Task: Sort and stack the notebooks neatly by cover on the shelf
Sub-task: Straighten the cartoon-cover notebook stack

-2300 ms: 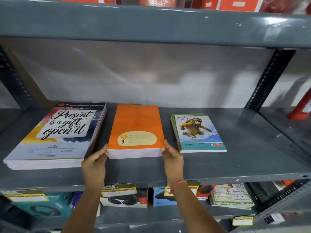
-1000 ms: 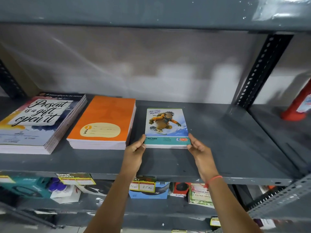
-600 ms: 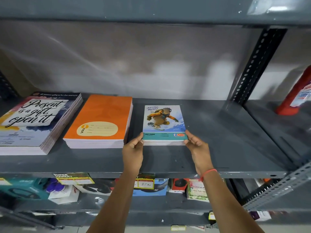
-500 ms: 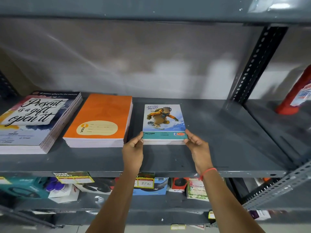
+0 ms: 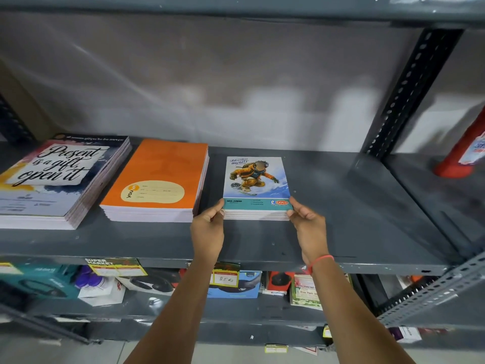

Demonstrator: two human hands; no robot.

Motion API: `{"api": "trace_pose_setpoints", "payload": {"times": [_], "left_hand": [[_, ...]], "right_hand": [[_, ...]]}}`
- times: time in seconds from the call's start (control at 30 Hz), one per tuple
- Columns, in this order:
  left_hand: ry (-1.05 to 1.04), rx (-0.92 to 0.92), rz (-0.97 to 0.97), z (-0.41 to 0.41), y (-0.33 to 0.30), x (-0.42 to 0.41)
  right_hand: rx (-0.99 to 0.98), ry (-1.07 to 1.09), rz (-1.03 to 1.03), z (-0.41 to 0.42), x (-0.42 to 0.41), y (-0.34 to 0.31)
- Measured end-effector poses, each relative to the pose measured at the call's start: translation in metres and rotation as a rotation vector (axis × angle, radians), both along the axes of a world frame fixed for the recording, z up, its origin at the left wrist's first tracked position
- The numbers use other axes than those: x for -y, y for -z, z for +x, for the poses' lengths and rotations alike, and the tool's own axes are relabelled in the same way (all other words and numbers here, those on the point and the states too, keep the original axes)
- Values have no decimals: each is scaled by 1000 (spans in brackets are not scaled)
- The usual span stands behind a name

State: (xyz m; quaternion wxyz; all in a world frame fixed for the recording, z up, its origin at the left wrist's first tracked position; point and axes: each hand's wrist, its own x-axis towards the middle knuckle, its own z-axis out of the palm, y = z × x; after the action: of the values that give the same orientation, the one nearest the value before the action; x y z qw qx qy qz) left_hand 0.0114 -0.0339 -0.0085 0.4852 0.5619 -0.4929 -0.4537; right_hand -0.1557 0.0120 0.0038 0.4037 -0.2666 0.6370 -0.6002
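Three notebook stacks lie side by side on the grey metal shelf. At the left is a big stack with a "Present is a gift, open it" cover. An orange-covered stack sits in the middle. To its right is a small stack with a snowboarder cover. My left hand grips the small stack's near left corner, thumb on the cover. My right hand, with a red thread at the wrist, grips its near right corner. The small stack lies flat and squared.
A black perforated upright stands at the back right, with a red object beyond it on the neighbouring shelf. The shelf above hangs low overhead. Below are boxed goods and yellow price tags. Bare shelf surface lies right of the small stack.
My hands moved from the orange stack to the snowboarder stack and squared it, sliding it slightly back. Over the last half second they hold still at its near corners.
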Motion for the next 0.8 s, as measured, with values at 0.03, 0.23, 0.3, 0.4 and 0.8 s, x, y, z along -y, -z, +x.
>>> {"api": "trace_pose_setpoints", "payload": {"times": [0.03,0.23,0.3,0.4,0.8], "left_hand": [[-1,6,0,0,0,0],[-25,25,4,-2,-1,-1],[-38,30,5,-3,-1,-1],[-46,40,6,-2,0,0],[-75,-16,-21,-2,4,4]], "right_hand": [[5,4,3,0,0,0],[-1,-3,6,0,-1,1],[-13,1,-7,0,-1,2],[-32,4,-8,1,0,1],[-47,88,-35,5,2,7]]}}
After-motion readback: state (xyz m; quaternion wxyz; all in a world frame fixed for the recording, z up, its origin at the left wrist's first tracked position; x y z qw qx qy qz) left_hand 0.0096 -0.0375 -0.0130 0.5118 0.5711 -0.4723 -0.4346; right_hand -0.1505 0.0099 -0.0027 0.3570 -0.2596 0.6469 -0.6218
